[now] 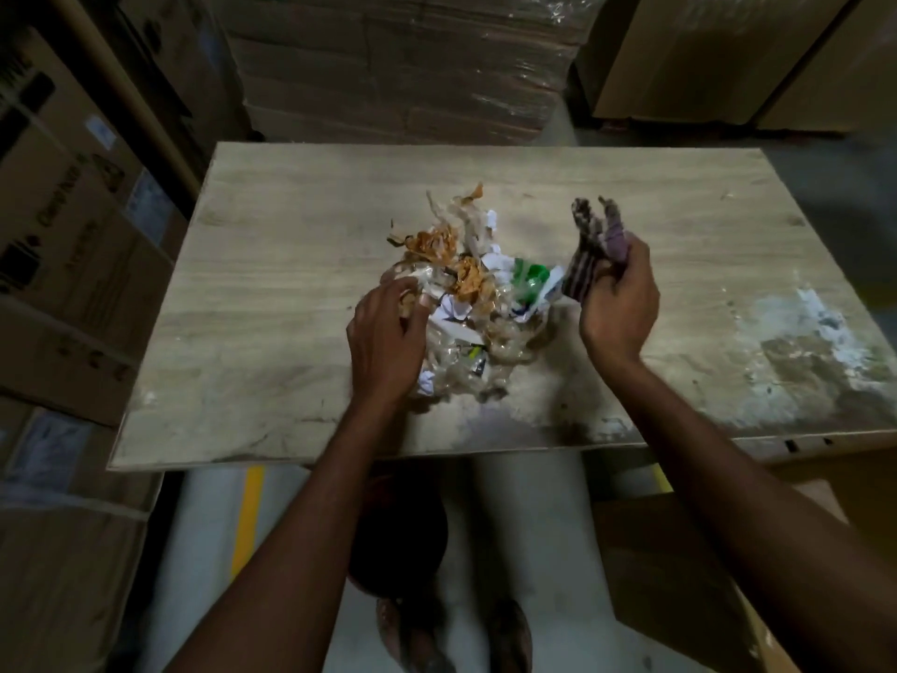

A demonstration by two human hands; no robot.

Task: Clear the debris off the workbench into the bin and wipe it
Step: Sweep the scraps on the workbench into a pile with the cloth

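The table was pale beige with a wood-grain pattern and white and brown stains at its right side. The debris pile mixed orange-brown, white, green and yellowish clear pieces. The cloth had dark purple and grey stripes. The floor line was yellow.

Dim rm w/ stacked cardboard boxes

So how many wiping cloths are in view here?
1. A striped cloth gripped in the right hand, just right of the debris pile on the workbench. Another could be hidden under the pile.
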